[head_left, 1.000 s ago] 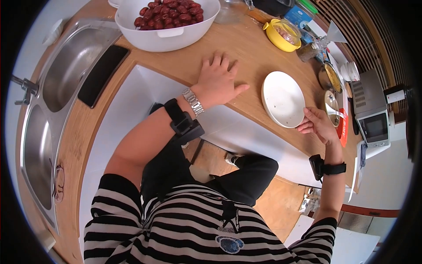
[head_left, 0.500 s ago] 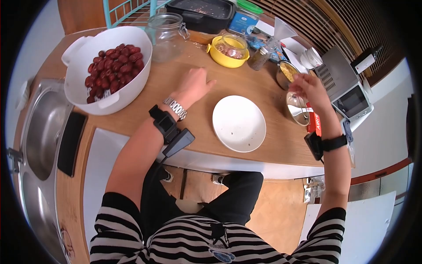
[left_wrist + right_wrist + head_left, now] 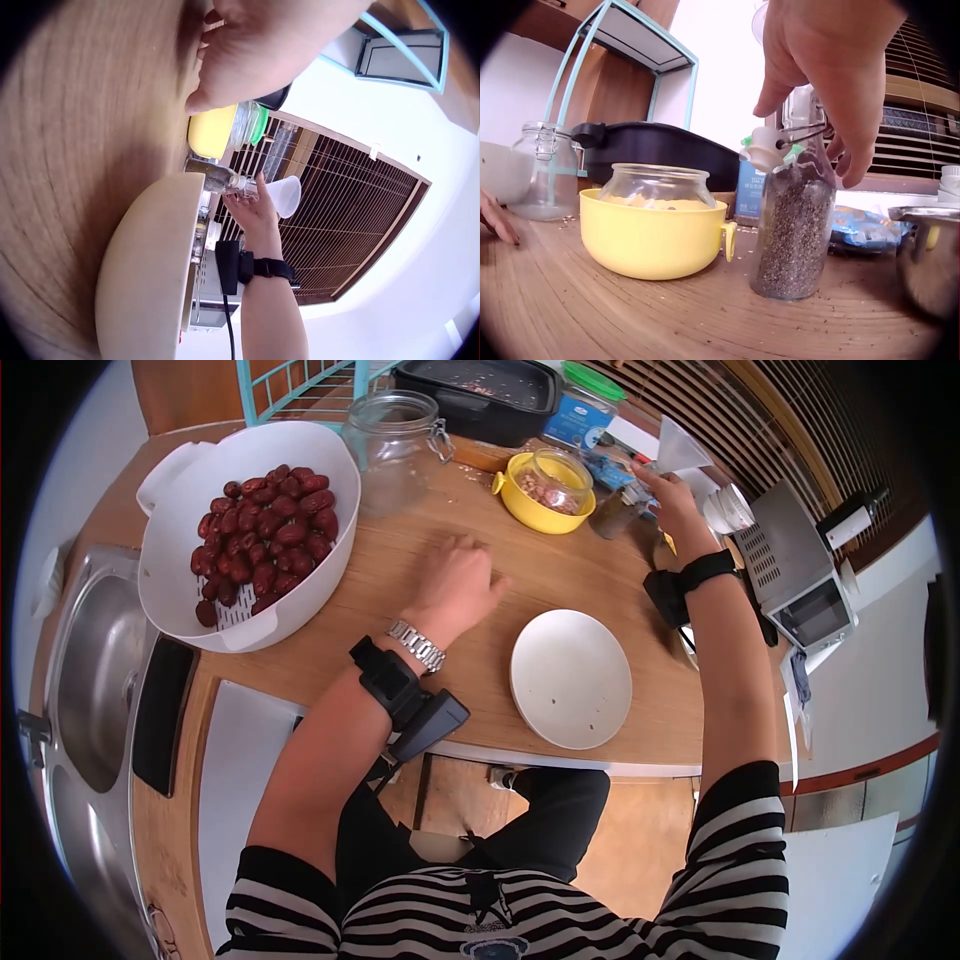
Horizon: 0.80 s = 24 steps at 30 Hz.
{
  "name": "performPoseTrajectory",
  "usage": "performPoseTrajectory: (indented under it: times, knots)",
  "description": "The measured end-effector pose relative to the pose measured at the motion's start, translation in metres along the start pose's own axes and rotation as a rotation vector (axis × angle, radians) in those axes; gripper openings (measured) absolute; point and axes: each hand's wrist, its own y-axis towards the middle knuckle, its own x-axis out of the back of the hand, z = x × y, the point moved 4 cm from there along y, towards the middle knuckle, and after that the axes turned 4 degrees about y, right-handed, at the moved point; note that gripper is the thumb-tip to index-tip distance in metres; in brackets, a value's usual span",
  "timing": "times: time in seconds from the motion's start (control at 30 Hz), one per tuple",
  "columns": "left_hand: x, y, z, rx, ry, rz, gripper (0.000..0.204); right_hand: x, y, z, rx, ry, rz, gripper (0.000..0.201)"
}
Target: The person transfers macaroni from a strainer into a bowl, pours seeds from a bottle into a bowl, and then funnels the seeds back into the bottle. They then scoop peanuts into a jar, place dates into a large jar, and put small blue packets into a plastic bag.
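Note:
My right hand (image 3: 675, 505) reaches across to the back of the counter, its thumb and fingers around the neck of a swing-top glass bottle (image 3: 795, 232). Small dark grains fill the bottle's body, and it stands upright on the wood. A translucent funnel (image 3: 285, 196) sits in its mouth, while the white stopper (image 3: 763, 146) hangs at the side on its wire. My left hand (image 3: 458, 590) rests on the counter with relaxed fingers and holds nothing. A white bowl (image 3: 572, 680) with a few dark specks in it stands to the right of that hand.
Left of the bottle is a yellow bowl (image 3: 652, 236) with a glass jar in it. A white colander (image 3: 255, 630) of red dates stands at the left, by the sink (image 3: 95, 680). Behind are a clip-top jar (image 3: 390, 455) and a black pan (image 3: 480, 405).
My right hand has let go of the white bowl's rim and moved away over the counter to the bottle's neck. My left hand stays on the counter, its fingers less spread. The head view has shifted.

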Motion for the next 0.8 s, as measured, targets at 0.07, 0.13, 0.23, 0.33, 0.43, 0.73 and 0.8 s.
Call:
performPoseTrajectory:
  times: [0.07,0.13,0.23,0.33,0.43,0.73,0.8]
  knots:
    - [0.002,-0.003,-0.001,-0.007,0.002,-0.032,0.04,-0.003,0.008,-0.002,0.051,-0.059,-0.051,0.055]
    - [0.002,-0.003,-0.001,-0.016,-0.014,-0.043,0.039,-0.001,0.009,-0.004,0.215,-0.244,-0.251,0.046]
    - [0.002,-0.003,-0.001,-0.038,-0.036,-0.065,0.038,0.001,-0.008,0.003,0.252,-0.419,-0.336,0.044]
    - [0.005,-0.003,-0.002,-0.032,-0.057,-0.076,0.039,0.001,-0.022,0.002,0.299,-0.448,-0.335,0.043]
    - [0.004,0.0,-0.003,-0.024,-0.105,-0.113,0.043,-0.005,-0.06,0.01,0.361,-0.399,-0.224,0.034]
    - [0.01,0.0,-0.012,-0.151,-0.281,-0.298,0.081,-0.064,-0.137,0.038,0.38,-0.06,0.266,0.026]
    - [0.012,0.0,-0.013,-0.144,-0.331,-0.263,0.087,-0.078,-0.145,0.045,0.395,-0.044,0.3,0.027]
